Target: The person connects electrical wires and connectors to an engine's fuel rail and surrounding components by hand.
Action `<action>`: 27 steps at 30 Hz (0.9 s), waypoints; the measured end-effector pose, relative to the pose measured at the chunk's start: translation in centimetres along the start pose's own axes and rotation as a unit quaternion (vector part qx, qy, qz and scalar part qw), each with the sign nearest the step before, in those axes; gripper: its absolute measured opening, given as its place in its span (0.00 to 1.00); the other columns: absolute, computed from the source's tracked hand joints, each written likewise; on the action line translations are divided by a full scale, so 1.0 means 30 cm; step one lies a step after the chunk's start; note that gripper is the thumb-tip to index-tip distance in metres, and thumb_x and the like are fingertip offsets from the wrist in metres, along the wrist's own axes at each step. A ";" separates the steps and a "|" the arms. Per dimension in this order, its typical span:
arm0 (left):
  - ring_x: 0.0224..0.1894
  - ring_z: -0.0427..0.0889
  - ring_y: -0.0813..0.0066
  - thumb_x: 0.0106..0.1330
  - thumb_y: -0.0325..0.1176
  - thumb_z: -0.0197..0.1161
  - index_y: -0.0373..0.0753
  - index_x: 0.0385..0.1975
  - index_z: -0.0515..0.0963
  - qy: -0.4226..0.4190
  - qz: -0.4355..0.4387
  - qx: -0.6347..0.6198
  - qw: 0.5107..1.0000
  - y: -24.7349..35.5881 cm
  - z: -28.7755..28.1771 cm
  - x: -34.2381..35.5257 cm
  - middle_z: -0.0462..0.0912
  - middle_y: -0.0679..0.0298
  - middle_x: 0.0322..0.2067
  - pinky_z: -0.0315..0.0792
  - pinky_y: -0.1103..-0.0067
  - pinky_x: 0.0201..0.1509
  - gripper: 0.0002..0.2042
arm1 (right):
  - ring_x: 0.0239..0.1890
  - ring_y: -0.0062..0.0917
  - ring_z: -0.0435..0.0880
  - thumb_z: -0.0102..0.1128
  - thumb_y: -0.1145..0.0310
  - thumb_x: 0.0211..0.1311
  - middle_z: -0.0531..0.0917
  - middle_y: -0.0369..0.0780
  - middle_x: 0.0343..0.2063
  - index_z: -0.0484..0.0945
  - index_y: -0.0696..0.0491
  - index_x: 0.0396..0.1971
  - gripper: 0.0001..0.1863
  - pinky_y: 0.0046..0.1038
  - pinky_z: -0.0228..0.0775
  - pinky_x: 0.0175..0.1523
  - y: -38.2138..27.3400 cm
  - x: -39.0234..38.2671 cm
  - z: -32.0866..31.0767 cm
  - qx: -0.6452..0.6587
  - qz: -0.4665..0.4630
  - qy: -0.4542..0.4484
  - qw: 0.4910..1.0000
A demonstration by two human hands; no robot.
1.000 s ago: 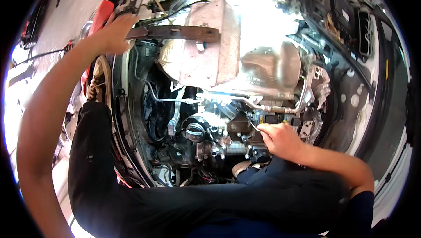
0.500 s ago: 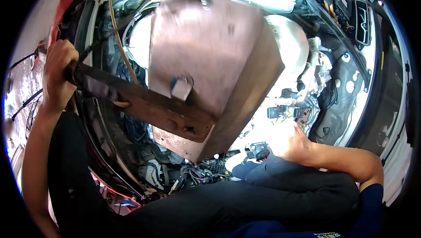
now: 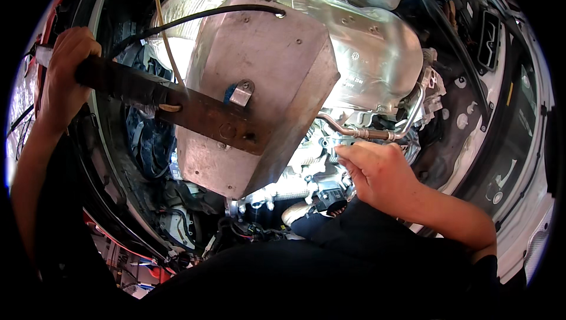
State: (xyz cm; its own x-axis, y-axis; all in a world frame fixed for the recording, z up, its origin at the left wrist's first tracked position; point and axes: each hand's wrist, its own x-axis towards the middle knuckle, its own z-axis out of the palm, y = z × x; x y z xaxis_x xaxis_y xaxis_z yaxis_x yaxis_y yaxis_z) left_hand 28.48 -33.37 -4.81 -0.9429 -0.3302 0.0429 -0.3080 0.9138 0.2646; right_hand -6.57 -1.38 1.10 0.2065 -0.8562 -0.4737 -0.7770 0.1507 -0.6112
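My left hand (image 3: 69,78) is closed around the end of a long dark bar-shaped handle (image 3: 215,128). This handle is fixed to a large angular metal housing (image 3: 274,63), which hangs tilted over the engine bay. A small metal bracket (image 3: 242,93) sits on the housing's face beside the handle. Over the engine's near right part is my right hand (image 3: 383,175), fingers curled and thumb pressed against them; whatever it may hold is hidden. Just beyond that hand runs a bent metal pipe (image 3: 368,134). Below and left of it lies a black connector-like part (image 3: 330,199).
A black cable (image 3: 194,16) and a tan cord (image 3: 162,31) run to the housing. Behind it lies a shiny heat shield (image 3: 359,54). My dark-clothed leg (image 3: 318,234) reaches into the bay, with the foot among engine parts. The car's fender edge (image 3: 507,161) borders the right.
The housing and its handle have shifted left and slightly up in view, uncovering more of the heat shield and pipe. My right hand appears a little further left, still curled.
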 end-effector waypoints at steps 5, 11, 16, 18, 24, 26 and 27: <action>0.38 0.74 0.59 0.40 0.17 0.67 0.36 0.27 0.69 0.006 0.019 0.007 1.000 -0.008 0.028 -0.004 0.69 0.60 0.29 0.67 0.70 0.46 0.16 | 0.24 0.35 0.82 0.61 0.76 0.58 0.82 0.45 0.25 0.80 0.59 0.40 0.09 0.29 0.73 0.30 0.024 -0.013 0.007 0.108 0.081 0.054 0.989; 0.38 0.75 0.61 0.39 0.17 0.68 0.37 0.28 0.69 -0.001 0.025 -0.011 1.000 -0.012 0.006 0.010 0.70 0.61 0.29 0.68 0.70 0.47 0.17 | 0.17 0.16 0.77 0.56 0.76 0.65 0.77 0.37 0.15 0.81 0.59 0.40 0.07 0.22 0.66 0.23 -0.041 -0.034 -0.097 0.213 0.230 0.060 0.948; 0.32 0.71 0.64 0.47 0.24 0.72 0.36 0.27 0.67 -0.009 0.045 -0.006 0.999 0.002 0.015 0.008 0.66 0.62 0.26 0.65 0.71 0.39 0.16 | 0.14 0.15 0.72 0.55 0.76 0.66 0.77 0.36 0.15 0.82 0.59 0.39 0.07 0.19 0.62 0.22 -0.019 -0.052 -0.166 0.152 0.204 0.014 0.967; 0.33 0.71 0.64 0.47 0.25 0.72 0.36 0.26 0.67 -0.016 0.032 0.000 0.999 -0.008 0.015 -0.005 0.66 0.62 0.27 0.65 0.72 0.39 0.16 | 0.16 0.15 0.74 0.57 0.76 0.65 0.76 0.36 0.15 0.81 0.60 0.39 0.07 0.19 0.62 0.22 -0.065 -0.075 -0.231 0.212 0.290 -0.001 0.933; 0.33 0.70 0.64 0.46 0.25 0.71 0.37 0.26 0.67 -0.004 0.050 -0.009 0.999 0.001 0.015 0.024 0.66 0.62 0.27 0.64 0.72 0.40 0.16 | 0.25 0.40 0.80 0.56 0.77 0.61 0.83 0.46 0.27 0.80 0.56 0.46 0.13 0.34 0.71 0.34 -0.087 -0.113 -0.238 0.007 0.154 -0.099 0.983; 0.34 0.70 0.64 0.46 0.25 0.71 0.37 0.27 0.67 -0.025 0.046 -0.001 0.999 0.007 0.008 0.017 0.65 0.62 0.27 0.64 0.72 0.40 0.16 | 0.27 0.40 0.78 0.56 0.75 0.61 0.82 0.45 0.25 0.78 0.55 0.49 0.15 0.36 0.69 0.39 -0.071 -0.103 -0.204 0.048 0.253 -0.154 0.954; 0.34 0.70 0.64 0.46 0.25 0.71 0.37 0.27 0.67 -0.024 0.045 -0.002 0.999 0.007 0.014 0.015 0.65 0.62 0.27 0.64 0.72 0.40 0.16 | 0.27 0.40 0.77 0.55 0.74 0.62 0.82 0.44 0.24 0.77 0.54 0.51 0.17 0.37 0.68 0.41 -0.083 -0.099 -0.203 0.050 0.282 -0.176 0.942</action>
State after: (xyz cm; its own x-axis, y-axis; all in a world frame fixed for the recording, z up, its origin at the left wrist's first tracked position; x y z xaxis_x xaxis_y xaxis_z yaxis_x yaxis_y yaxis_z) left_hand 27.95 -33.22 -5.14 -0.9718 -0.2348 0.0209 -0.2210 0.9385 0.2654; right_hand -8.86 -2.24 7.89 -0.0238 -0.4115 -0.9111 -0.7654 0.5938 -0.2482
